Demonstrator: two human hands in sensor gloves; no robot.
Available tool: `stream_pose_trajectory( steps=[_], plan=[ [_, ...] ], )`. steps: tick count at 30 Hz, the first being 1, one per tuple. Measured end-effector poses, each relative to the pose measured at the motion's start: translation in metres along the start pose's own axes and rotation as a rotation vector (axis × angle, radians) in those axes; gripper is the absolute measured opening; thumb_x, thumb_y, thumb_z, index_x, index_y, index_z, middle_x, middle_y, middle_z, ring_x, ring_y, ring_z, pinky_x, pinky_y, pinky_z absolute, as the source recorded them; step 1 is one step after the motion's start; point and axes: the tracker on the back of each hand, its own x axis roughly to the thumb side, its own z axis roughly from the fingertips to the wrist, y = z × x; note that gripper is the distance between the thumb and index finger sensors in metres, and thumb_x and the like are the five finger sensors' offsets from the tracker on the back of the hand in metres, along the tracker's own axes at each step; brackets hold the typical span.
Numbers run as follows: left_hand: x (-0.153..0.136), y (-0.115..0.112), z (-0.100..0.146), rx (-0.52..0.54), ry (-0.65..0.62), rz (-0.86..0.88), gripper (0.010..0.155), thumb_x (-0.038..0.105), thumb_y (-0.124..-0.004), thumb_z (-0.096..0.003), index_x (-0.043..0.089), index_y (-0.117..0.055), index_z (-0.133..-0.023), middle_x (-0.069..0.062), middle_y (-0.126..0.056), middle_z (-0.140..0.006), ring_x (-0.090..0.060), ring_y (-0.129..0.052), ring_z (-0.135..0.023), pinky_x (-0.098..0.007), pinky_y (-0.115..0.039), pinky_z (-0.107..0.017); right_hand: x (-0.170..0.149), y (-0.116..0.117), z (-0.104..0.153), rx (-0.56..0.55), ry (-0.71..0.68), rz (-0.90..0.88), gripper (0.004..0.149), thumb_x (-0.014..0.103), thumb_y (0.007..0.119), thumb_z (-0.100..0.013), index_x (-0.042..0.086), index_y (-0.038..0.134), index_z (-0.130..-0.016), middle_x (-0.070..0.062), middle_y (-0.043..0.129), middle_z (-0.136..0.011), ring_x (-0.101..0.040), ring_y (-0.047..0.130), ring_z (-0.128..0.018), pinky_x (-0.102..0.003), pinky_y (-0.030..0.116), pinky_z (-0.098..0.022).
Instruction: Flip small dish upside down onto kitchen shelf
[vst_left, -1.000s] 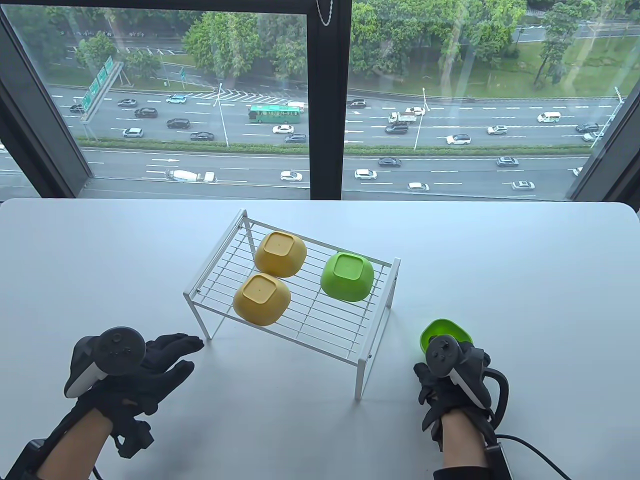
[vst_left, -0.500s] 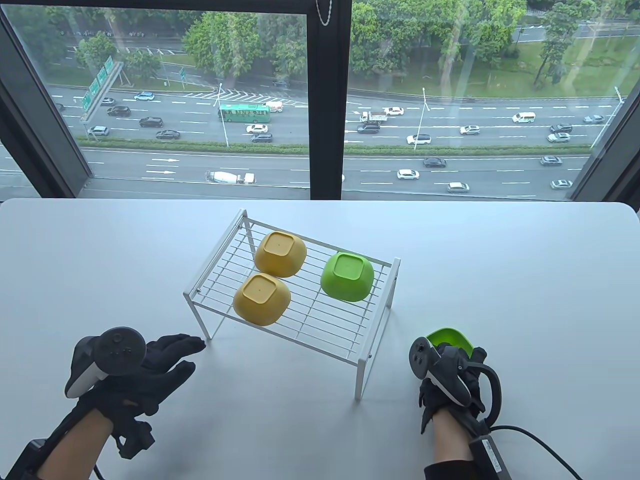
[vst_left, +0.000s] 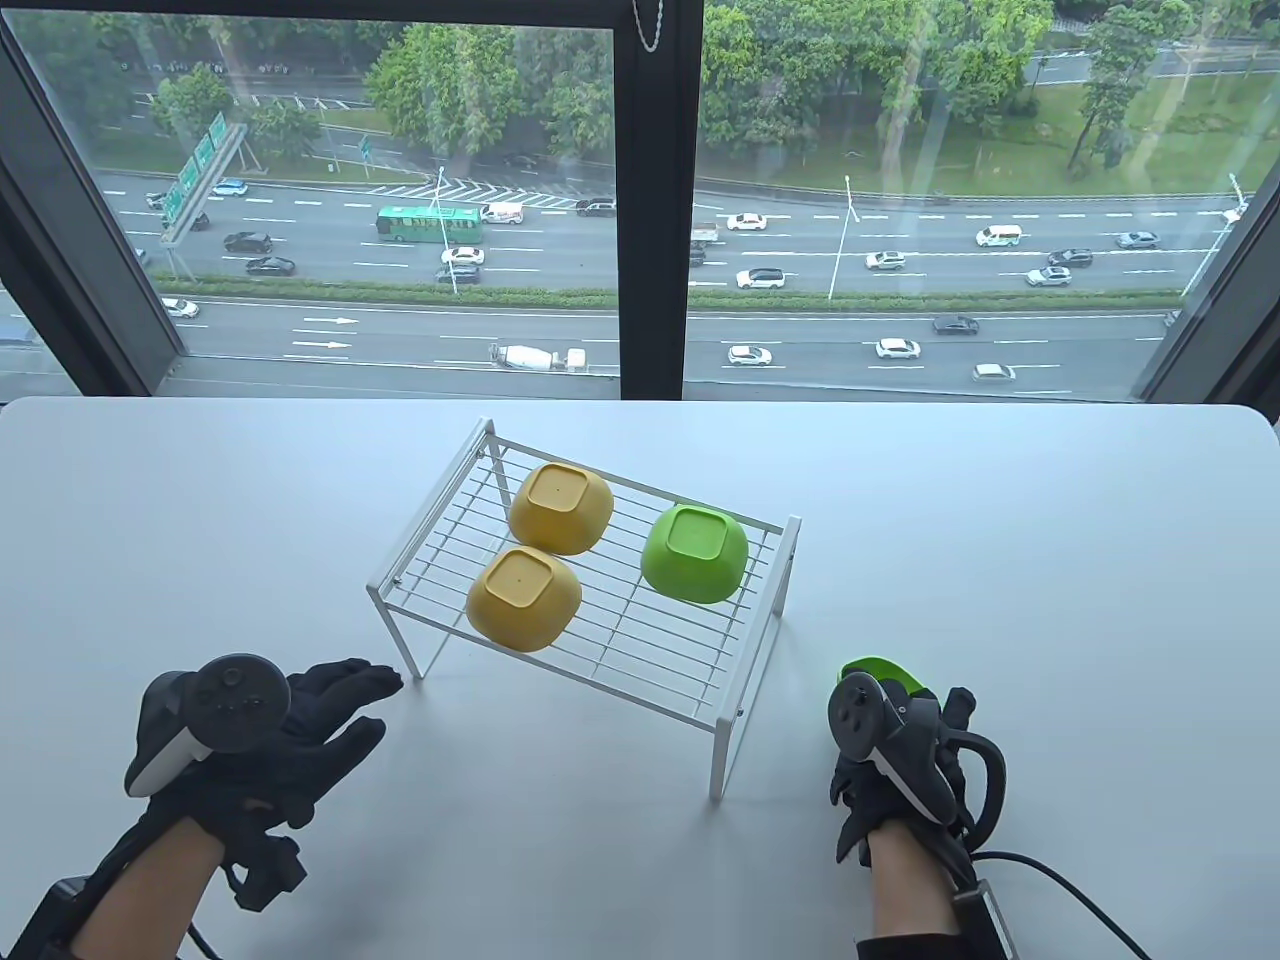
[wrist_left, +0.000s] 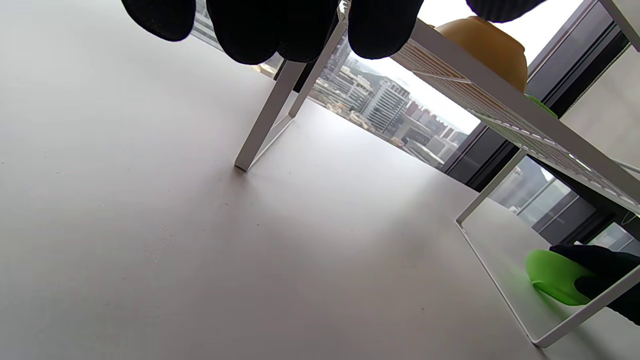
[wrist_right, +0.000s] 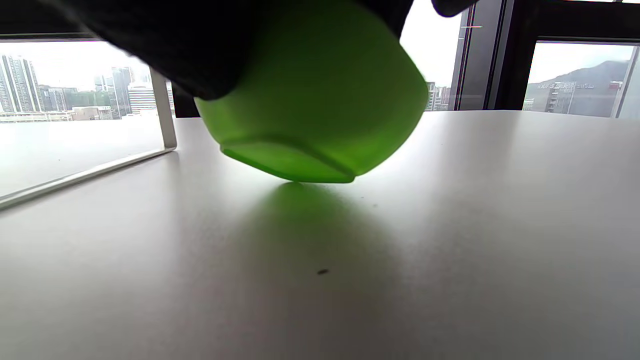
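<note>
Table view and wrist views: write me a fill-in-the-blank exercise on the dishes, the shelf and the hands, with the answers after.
1. The wire shelf carries ___ dishes turned upside down.
2. Of those, the one nearest the shelf's right end is coloured ___.
3. The green dish off the shelf is gripped by the ___ hand.
4. The left hand holds ___, its fingers stretched toward the shelf's leg.

Answers: three; green; right; nothing

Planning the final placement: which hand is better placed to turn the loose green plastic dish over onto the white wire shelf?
Right. The right hand already grips the green plastic dish beside the white wire shelf. The left hand rests open, empty, at the shelf's far side.
</note>
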Motion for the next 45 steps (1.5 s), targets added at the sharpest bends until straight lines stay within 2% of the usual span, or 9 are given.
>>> stream_pose_trajectory(
  steps=[19,22,27,33,39,45],
  plan=[
    [-0.001,-0.002,-0.001,-0.014,0.009,0.0,0.068,0.059,-0.061,-0.0432,0.031,-0.064,-0.106,-0.007,-0.061,-0.116,-0.037,-0.067,-0.1,-0.064,-0.062,-0.073,-0.006,-0.019,0.008,-0.056,-0.014,-0.166,0.053,0.034,0.067,-0.048,0.031,0.063,-0.1,-0.002,0.076,-0.082,-0.026,0.072,-0.076,-0.071,0.05,-0.07],
    [0.0,-0.002,-0.001,-0.014,0.004,0.0,0.068,0.059,-0.061,-0.0433,0.031,-0.064,-0.106,-0.007,-0.061,-0.116,-0.037,-0.066,-0.1,-0.064,-0.062,-0.073,-0.006,-0.022,0.009,-0.069,-0.028,-0.189,0.052,0.036,0.066,-0.049,0.03,0.061,-0.1,-0.001,0.074,-0.082,-0.025,0.072,-0.074,-0.069,0.056,-0.068],
    [0.0,-0.004,-0.001,-0.034,0.001,0.006,0.068,0.059,-0.061,-0.0433,0.031,-0.063,-0.106,-0.007,-0.061,-0.116,-0.038,-0.066,-0.1,-0.064,-0.062,-0.073,-0.005,-0.033,0.015,-0.13,-0.048,-0.234,0.051,0.037,0.064,-0.049,0.027,0.058,-0.099,-0.001,0.071,-0.082,-0.024,0.072,-0.072,-0.067,0.06,-0.067],
    [0.001,-0.004,0.0,-0.03,-0.006,-0.004,0.068,0.059,-0.061,-0.0433,0.031,-0.064,-0.106,-0.007,-0.061,-0.116,-0.038,-0.066,-0.1,-0.064,-0.062,-0.073,-0.007,-0.044,0.024,-0.206,-0.079,-0.292,0.049,0.038,0.066,-0.047,0.035,0.065,-0.096,0.001,0.071,-0.083,-0.022,0.072,-0.073,-0.066,0.055,-0.07],
    [0.003,-0.004,0.0,-0.031,-0.013,-0.008,0.068,0.059,-0.061,-0.0433,0.031,-0.064,-0.106,-0.007,-0.061,-0.116,-0.038,-0.066,-0.1,-0.064,-0.061,-0.074,-0.003,-0.055,0.032,-0.286,-0.138,-0.335,0.048,0.038,0.068,-0.046,0.036,0.068,-0.094,0.001,0.077,-0.083,-0.023,0.076,-0.074,-0.063,0.052,-0.072],
    [0.008,-0.005,0.002,-0.023,-0.028,-0.034,0.068,0.059,-0.06,-0.0434,0.032,-0.063,-0.106,-0.006,-0.06,-0.116,-0.038,-0.064,-0.101,-0.065,-0.06,-0.074,-0.002,-0.063,0.036,-0.339,-0.171,-0.379,0.047,0.038,0.069,-0.046,0.037,0.069,-0.093,0.003,0.081,-0.078,-0.022,0.077,-0.076,-0.067,0.056,-0.07]
  ],
)
